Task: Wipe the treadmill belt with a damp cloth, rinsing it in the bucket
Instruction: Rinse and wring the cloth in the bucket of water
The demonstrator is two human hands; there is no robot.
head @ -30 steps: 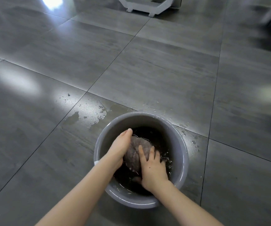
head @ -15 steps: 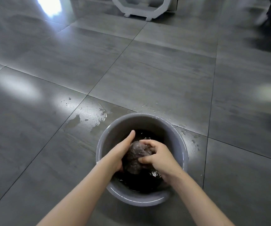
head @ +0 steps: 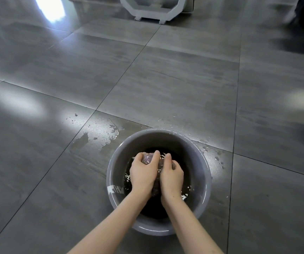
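Head view: bucket (head: 199, 162) sits lower centre of frame, grey plastic, dark water inside. Cloth (head: 147, 159) is bunched inside the bucket between both hands, roughly at the water line. Left hand (head: 143, 173) has its fingers curled round the upper wad; right hand (head: 172, 176) has its fingers curled over the wad's right side, touching the left. Judgement: soaked cloth, so soft, heavier than dry, slippery, dripping. Best held as a wad in both hands and wrung over the bucket. Floor (head: 165, 88) is glossy grey tile with glare patches. Splashes (head: 100, 136) lie just left of and above the bucket, so probably slick. White frame base (head: 153, 14) top centre; can't identify a treadmill belt here.
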